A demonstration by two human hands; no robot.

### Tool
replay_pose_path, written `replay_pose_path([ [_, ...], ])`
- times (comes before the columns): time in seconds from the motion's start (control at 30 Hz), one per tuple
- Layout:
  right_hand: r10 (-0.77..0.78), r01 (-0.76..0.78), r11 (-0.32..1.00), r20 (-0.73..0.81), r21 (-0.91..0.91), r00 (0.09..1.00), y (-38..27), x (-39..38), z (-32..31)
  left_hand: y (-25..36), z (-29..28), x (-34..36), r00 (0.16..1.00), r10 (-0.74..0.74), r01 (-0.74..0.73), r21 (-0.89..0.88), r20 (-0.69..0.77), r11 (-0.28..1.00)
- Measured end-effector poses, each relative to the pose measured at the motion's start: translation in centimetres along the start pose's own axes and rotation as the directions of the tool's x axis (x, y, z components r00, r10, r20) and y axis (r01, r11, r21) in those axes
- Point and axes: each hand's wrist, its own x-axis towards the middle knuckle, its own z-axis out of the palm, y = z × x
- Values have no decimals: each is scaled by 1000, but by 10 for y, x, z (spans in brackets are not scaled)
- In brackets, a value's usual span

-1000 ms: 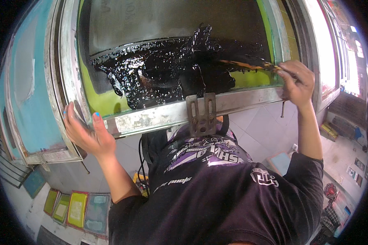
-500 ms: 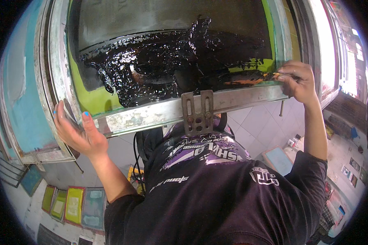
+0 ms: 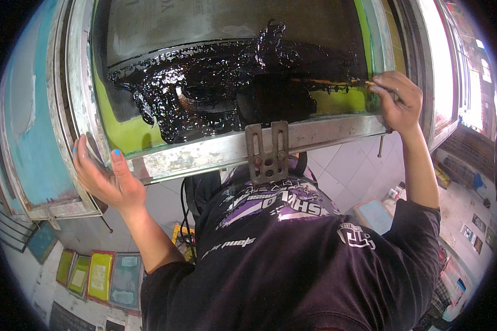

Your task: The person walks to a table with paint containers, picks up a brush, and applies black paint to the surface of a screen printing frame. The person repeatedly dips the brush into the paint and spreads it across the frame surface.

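In front of me is a screen printing frame [image 3: 337, 128] with a metal border and a green and dark mesh. Thick, glossy black ink [image 3: 204, 83] is heaped over the near half of its mesh. My right hand [image 3: 398, 102], at the frame's right side, pinches the end of a thin, ink-coated stick [image 3: 328, 82]. The stick lies nearly level over the mesh, its far end lost in the ink. My left hand [image 3: 109, 179] rests against the frame's near left corner, fingers stretched and thumb apart, holding nothing. A slotted metal bracket [image 3: 266, 154] sits at the middle of the near border.
To the left stands another frame with light blue mesh [image 3: 27, 121]. Several small green and blue screens [image 3: 99, 273] lean low at the left. A pale blue panel [image 3: 374, 216] lies on the tiled floor to the right. Bolts [image 3: 380, 146] jut below the frame.
My right hand has moved slightly away from me, sweeping the stick from the near border farther up the mesh. Green mesh now shows where the stick was. My left hand stays put.
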Motion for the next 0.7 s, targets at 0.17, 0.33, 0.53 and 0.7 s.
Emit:
replay_pose_path([
  [0.17, 18, -32, 992, 111, 122, 994, 5, -9, -4, 1, 0, 1, 1000, 1, -1, -2, -7, 1000],
  [0.33, 43, -43, 999, 5, 7, 999, -8, -2, 13, 3, 1, 1, 1000, 8, -8, -1, -10, 1000],
  [0.53, 65, -70, 994, 61, 84, 996, -3, -4, 6, 2, 1, 0, 1000, -14, 13, -32, -16, 999],
  [0.7, 84, -101, 984, 121, 144, 989, -4, -6, 4, 4, 0, 1, 1000, -18, 18, -15, -13, 1000],
])
